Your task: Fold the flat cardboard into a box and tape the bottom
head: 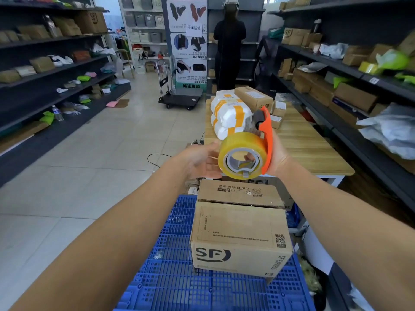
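The right hand (277, 157) grasped an orange tape dispenser (266, 140) from behind its plate, holding it in the air above the near end of a wooden table (310, 144). Its roll of clear yellowish tape (241, 142) faced left. The left hand (199, 161) lay flat and relaxed against the roll's left side, its fingertips hidden behind the roll.

The folded cardboard box (240, 234), printed with an SF logo, sat below the hands on a blue plastic pallet (170, 277). A second cardboard box (238, 194) stood just beyond it, touching its far edge.

On the table's far end lay white parcels (229, 113) banded with orange tape, beside several small cartons. Dark shelving (45, 70) loaded with parcels lined the left wall, and similar racks (350, 70) ran along the right. The pale tiled floor (78, 164) stretched between them. Farther off stood a platform cart (179, 97), and a person in black (229, 41) faced the far shelves.
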Demonstrator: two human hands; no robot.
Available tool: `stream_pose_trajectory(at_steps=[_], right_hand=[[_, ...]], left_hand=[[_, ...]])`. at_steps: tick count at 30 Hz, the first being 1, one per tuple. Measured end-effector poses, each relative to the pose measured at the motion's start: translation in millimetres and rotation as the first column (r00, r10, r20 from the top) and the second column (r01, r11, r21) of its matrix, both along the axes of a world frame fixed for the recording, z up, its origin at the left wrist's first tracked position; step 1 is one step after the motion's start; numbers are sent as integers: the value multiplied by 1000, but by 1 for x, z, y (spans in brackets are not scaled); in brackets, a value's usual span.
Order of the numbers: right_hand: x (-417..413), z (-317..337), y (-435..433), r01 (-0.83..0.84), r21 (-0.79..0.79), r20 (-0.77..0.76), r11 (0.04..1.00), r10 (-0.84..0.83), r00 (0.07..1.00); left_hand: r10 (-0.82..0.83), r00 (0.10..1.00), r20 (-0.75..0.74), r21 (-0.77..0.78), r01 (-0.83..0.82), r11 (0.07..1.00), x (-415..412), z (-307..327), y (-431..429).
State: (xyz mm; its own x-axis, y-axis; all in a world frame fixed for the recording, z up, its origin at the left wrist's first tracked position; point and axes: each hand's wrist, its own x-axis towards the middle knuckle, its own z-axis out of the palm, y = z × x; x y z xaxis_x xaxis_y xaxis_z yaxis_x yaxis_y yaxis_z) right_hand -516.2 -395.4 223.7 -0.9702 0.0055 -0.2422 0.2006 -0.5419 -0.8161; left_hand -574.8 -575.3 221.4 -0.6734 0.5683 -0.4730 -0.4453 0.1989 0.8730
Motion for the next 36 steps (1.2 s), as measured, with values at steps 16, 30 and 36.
stream_pose_trajectory(at_steps=[16,30,36], right_hand=[[17,12,-2,2,65,-36,998,1,999],[15,4,-16,11,160,6,987,-12,1000],[17,-1,-10,-3,232,40,973,-7,999]], left_hand=[[-129,991,-26,127,132,983,13,-5,6],[-149,926,-348,-90,126,988,31,22,15],[-102,947,-304,40,120,992,28,14,6]])
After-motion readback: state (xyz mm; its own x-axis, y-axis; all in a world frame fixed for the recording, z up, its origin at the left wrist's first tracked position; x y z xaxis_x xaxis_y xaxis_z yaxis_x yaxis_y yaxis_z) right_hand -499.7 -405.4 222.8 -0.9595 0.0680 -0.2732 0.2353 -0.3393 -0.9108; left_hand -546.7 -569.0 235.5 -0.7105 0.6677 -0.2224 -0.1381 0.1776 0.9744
